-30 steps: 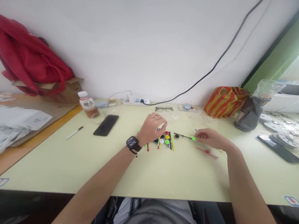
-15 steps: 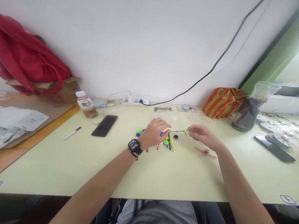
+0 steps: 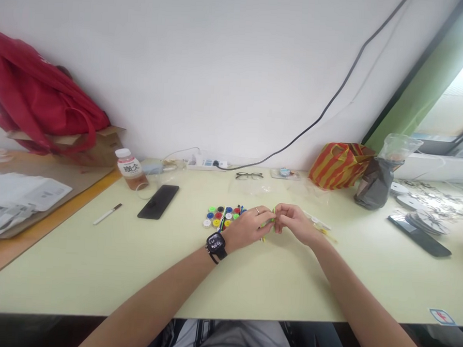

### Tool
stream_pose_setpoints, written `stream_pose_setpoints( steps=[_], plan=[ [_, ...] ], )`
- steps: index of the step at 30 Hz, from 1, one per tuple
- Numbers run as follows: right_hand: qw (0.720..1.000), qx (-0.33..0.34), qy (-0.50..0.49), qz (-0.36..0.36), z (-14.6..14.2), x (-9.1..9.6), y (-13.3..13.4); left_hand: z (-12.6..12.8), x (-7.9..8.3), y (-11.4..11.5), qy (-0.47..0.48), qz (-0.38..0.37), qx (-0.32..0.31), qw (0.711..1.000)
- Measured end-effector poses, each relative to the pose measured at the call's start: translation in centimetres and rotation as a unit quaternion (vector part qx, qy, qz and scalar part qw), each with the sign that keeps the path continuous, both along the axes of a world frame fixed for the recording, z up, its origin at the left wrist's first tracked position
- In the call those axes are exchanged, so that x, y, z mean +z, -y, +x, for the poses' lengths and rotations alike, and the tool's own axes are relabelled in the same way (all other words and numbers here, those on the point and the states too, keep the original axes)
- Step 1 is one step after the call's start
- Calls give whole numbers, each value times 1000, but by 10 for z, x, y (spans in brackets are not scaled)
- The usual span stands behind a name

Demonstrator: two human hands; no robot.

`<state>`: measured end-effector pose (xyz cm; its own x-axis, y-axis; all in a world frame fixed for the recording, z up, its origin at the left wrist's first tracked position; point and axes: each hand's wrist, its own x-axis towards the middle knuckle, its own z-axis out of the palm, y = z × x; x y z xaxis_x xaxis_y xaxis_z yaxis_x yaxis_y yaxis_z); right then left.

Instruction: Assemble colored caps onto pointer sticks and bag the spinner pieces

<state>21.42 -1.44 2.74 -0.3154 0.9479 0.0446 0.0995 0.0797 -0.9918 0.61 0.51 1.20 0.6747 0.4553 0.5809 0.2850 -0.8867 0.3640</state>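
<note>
Over the middle of the tabletop [image 3: 75,269], the left hand [image 3: 249,228] and right hand [image 3: 294,222] are meeting, their fingertips pinching a small green piece [image 3: 274,210]. Coloured discs [image 3: 216,223] are lying beside the left hand. A bottle [image 3: 131,171] is standing near the far left corner; eyeglasses [image 3: 249,174] are resting near the far edge.
</note>
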Motion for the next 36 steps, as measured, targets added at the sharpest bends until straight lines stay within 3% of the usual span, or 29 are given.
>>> stream_pose_setpoints(
  steps=[9, 12, 17, 19, 22, 25, 27, 36],
  plan=[
    [998, 20, 58, 27, 1, 4, 3, 2, -1, 1, -11, 15, -11, 1000],
    [995, 26, 87, 36, 2, 7, 4, 3, -3, 4, -15, 6, 18, 1000],
    [982, -77, 138, 101, 18, 3, -2, 2, -5, 9, -9, -12, 53, 998],
    [966, -119, 183, 140, 24, -3, -6, 4, -6, 12, -23, -6, 42, 999],
    [916, -169, 309, 194, 27, -15, -13, 8, -10, 15, -60, 20, 3, 998],
    [862, -175, 430, 204, 28, -27, -18, 11, -14, 16, -99, 44, -23, 994],
    [843, -163, 470, 207, 29, -32, -20, 11, -15, 17, -117, 55, -33, 991],
    [872, -44, 409, 266, 28, -39, -27, 14, -1, 37, -152, 88, -88, 981]
  ],
)
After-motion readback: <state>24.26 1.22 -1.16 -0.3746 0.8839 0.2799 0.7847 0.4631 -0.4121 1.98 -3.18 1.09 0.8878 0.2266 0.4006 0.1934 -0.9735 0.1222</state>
